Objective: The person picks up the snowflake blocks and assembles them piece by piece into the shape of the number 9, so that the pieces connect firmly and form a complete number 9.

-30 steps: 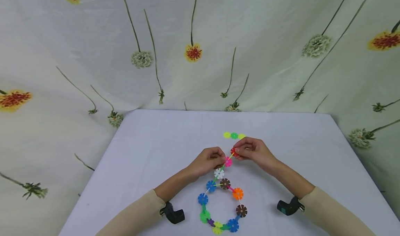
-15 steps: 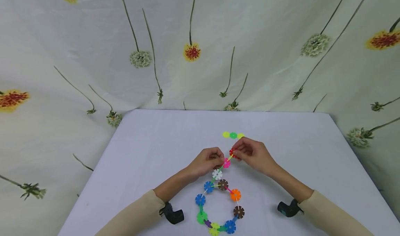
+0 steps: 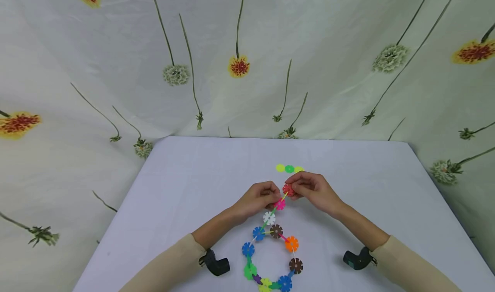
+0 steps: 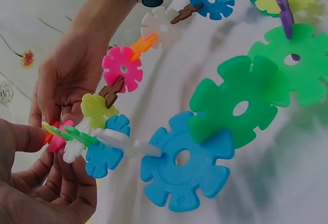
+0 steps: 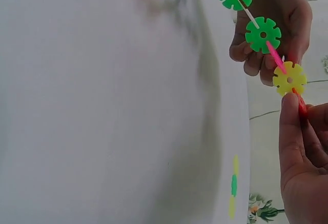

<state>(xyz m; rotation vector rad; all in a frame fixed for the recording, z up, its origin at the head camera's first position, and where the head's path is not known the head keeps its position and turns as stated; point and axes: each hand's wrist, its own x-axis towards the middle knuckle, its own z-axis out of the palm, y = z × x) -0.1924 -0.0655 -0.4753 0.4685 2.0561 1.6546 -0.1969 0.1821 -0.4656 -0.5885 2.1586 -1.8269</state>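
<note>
Notched plastic snowflake discs in many colours are joined edge to edge into a closed loop with a short arm. White (image 3: pixel 269 217) and pink (image 3: pixel 280 204) discs lie along that arm, and a red disc (image 3: pixel 288 190) is at its far end. My right hand (image 3: pixel 319 193) pinches the red disc between thumb and fingers. With curled fingers, my left hand (image 3: pixel 255 201) pinches the chain right beside the pink disc; its fingertips partly cover the pieces there. In the left wrist view, a large blue disc (image 4: pixel 184 162) hangs from the chain in the foreground.
Yellow and green discs (image 3: pixel 289 168) lie in a short row behind the right hand on the white table (image 3: pixel 193 167). Black wrist cameras sit at both sleeves (image 3: pixel 357 258). A flower-printed cloth (image 3: pixel 209 68) hangs behind the table's far edge.
The right fingers have shifted on the red disc, which shows more fully now. A brown disc under the left fingertips has gone from sight. The loop sits slightly lower in view.
</note>
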